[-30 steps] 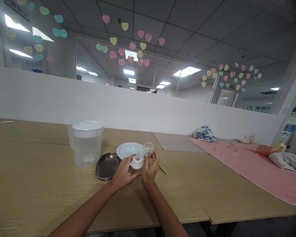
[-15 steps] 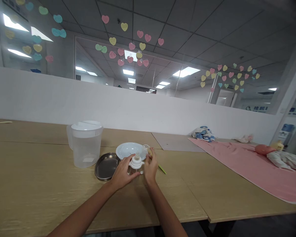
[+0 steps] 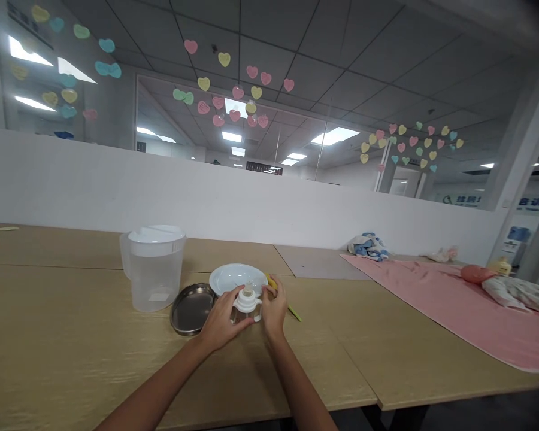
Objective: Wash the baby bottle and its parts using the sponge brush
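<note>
Table (image 3: 94, 359) of pale wood, running along a white partition. Over its right part, a pink cloth (image 3: 422, 299), well apart from the hands. Toward the left, a clear plastic pitcher (image 3: 156, 278), upright and closed with a white lid (image 3: 157, 233). Just beside it, a shallow steel dish (image 3: 191, 310); behind the hands, a white bowl (image 3: 238, 276).

Left hand (image 3: 220, 320) curled around the side of a clear baby bottle, thumb low and fingers near the white collar (image 3: 246, 301). Right hand (image 3: 275, 308) at the other side, fingers bent close to the bottle's white handle (image 3: 257, 312); too hidden to tell of anything between the fingertips. Bottle upright in front of the bowl, teat (image 3: 248, 288) bare and pointing up.

Past the right hand, a thin green stick (image 3: 294, 313) on the wood, and a yellow piece (image 3: 271, 282) near the fingertips.

Likeliest trouble: tipping the bottle by catching its handle with the right fingers, or soiling the teat through a stray touch. Possible too: nudging the bowl with an outstretched finger, or knocking the stick aside with a sideways swing.
</note>
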{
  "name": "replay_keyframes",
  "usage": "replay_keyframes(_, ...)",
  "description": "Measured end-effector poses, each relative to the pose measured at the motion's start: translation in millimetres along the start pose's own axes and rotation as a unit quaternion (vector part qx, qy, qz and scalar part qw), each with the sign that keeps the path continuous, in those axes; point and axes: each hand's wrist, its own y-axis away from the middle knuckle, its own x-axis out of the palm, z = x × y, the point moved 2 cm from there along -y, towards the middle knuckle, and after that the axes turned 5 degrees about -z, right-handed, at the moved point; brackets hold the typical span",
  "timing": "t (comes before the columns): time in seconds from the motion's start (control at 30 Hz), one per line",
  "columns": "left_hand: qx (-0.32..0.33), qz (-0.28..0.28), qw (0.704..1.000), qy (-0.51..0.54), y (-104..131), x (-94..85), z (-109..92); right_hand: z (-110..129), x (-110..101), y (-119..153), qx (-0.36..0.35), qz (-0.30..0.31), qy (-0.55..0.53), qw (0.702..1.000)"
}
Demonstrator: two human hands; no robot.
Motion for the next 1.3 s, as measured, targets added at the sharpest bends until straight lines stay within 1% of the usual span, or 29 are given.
replay_keyframes(0.3, -0.002, 0.005, 1.0, -0.006, -1, -1.7, -2, -12, 5, -1, 0.067, 0.044, -0.062, 0.995)
replay_keyframes(0.4, -0.005, 0.006, 1.0, -0.007, -1, -2.2, -4, -6, 6, 2, 0.068, 0.062, -0.075, 0.993)
replay_keyframes(0.57, -0.009, 0.009, 1.0, -0.007, -1, -2.7, -5, 6, 6, 7, 0.098, 0.108, -0.072, 0.987)
replay_keyframes(0.63, -0.009, 0.008, 1.0, -0.006, -1, -2.7, -4, 8, 6, 8, 0.096, 0.129, -0.062, 0.985)
replay_keyframes(0.9, -0.002, 0.008, 1.0, -0.009, -1, -1.3, -3, 6, 8, 11, 0.048, 0.195, -0.047, 0.979)
replay_keyframes(1.03, -0.002, 0.013, 1.0, -0.013, -1, -1.0, -3, 6, 9, 13, 0.041, 0.207, -0.026, 0.977)
replay_keyframes(1.3, 0.004, 0.012, 1.0, -0.015, -1, -0.9, -2, 5, 8, 15, 0.032, 0.208, -0.022, 0.977)
